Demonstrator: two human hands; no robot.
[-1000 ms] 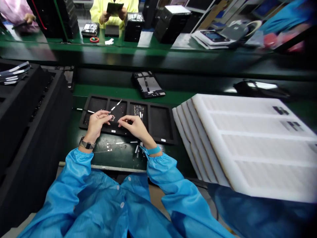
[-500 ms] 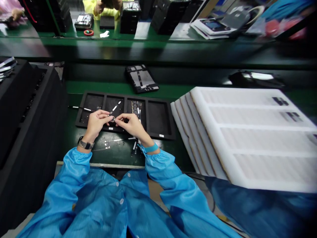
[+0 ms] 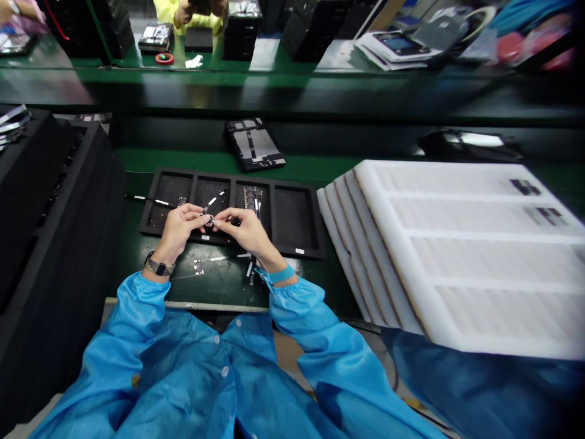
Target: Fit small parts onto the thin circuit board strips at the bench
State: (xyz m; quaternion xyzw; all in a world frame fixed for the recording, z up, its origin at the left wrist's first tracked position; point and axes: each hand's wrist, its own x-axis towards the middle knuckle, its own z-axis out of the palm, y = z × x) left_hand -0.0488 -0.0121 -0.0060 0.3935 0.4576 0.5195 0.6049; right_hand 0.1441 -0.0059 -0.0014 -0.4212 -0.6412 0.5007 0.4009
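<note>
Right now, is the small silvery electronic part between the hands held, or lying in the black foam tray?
Held: the left hand pinches the part over the tray, with the right hand close.

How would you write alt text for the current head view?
A person's left hand holds a small electronic part, the right hand close against it, over a black compartmented tray on a green bench. White trays are stacked to the right.

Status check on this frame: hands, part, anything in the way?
Left hand pinching small part. Right hand at its edge, grip unclear. Part above black tray, partly hidden by the hands.
</note>
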